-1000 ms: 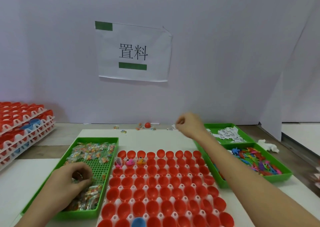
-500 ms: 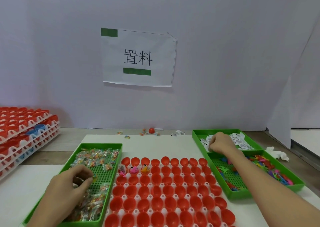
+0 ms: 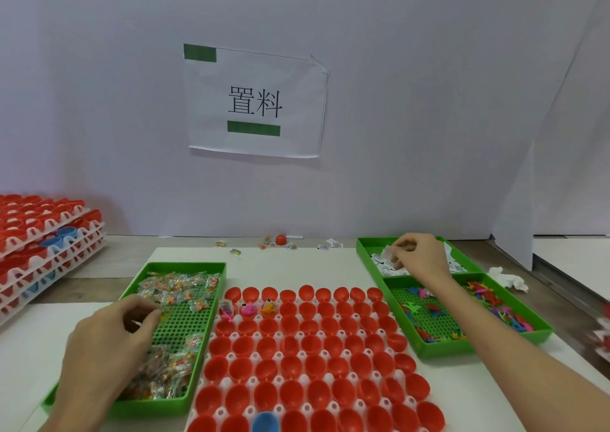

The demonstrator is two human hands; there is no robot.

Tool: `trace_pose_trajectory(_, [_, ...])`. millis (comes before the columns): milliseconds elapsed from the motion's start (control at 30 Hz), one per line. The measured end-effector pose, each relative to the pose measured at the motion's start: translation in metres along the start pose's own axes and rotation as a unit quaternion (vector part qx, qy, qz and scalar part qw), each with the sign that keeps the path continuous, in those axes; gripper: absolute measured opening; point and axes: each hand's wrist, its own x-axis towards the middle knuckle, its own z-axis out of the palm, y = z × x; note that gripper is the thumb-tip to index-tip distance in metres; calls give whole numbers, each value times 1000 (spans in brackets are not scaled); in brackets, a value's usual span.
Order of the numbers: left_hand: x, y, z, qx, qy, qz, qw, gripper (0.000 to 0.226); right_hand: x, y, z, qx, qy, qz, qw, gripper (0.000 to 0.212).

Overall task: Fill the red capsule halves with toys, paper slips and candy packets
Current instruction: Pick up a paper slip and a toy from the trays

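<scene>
- Nearest us: white holder (image 3: 227, 382) of red capsule halves (image 3: 310, 365) on the desk (image 3: 297, 260), open side up; nearly all look empty; one blue half (image 3: 265, 423) at the front edge.
- L side: left hand (image 3: 109, 342) over the candy tray (image 3: 185, 265), fingers curled down among the candy packets (image 3: 178, 286); we can't tell whether a packet is actually pinched.
- R side, mid: toy tray (image 3: 462, 349) w/ coloured toys (image 3: 485, 299); the right forearm crosses above it.
- Second row from the back, L end: three filled halves (image 3: 249, 309) w/ coloured bits inside; so we judge the task is at an early stage; the next empty half sits just R of them.
- Further: right hand (image 3: 419, 256) in the slip tray (image 3: 363, 243); thumb & fingertips nipped narrow on one of the paper slips (image 3: 386, 268).
- Step in hand, as we read it: picking a slip & a packet at once.
- To do it well: lift one slip only; they're thin & may cling, so roll thumb vs finger to shed extras; same w/ the slippery packets.
- Then carry both to the next empty half; release low so nothing bounces into a neighbour; go along the row in order so no half gets skipped or doubled.
- Far back: a red ball (image 3: 280, 239) & loose bits by the wall; stacked trays (image 3: 39, 233) far L.
</scene>
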Motion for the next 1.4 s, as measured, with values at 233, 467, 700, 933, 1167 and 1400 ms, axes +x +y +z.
trace_pose_trajectory(233, [-15, 34, -6, -118, 36, 21, 992, 20, -55, -29, -14, 95, -1, -59, 994, 10])
trace_pose_trajectory(467, [-29, 116, 24, -333, -193, 9, 923, 8, -104, -76, -24, 240, -71, -61, 966, 23])
trace_pose_trajectory(700, [-36, 161, 36, -416, -266, -15, 869, 15, -143, -115, -44, 315, -121, -98, 936, 9])
trace_pose_trajectory(933, [-60, 181, 30, -429, -300, -5, 852, 15, -159, -104, -61, 263, -91, -121, 953, 12])
trace_pose_trajectory(1167, [-89, 198, 37, -447, -301, -3, 842, 12, -155, -82, -70, 256, -82, -146, 952, 14])
trace_pose_trajectory(1400, [-97, 199, 54, -429, -236, -56, 870, 8, -99, -23, -83, 224, -80, -100, 966, 12])
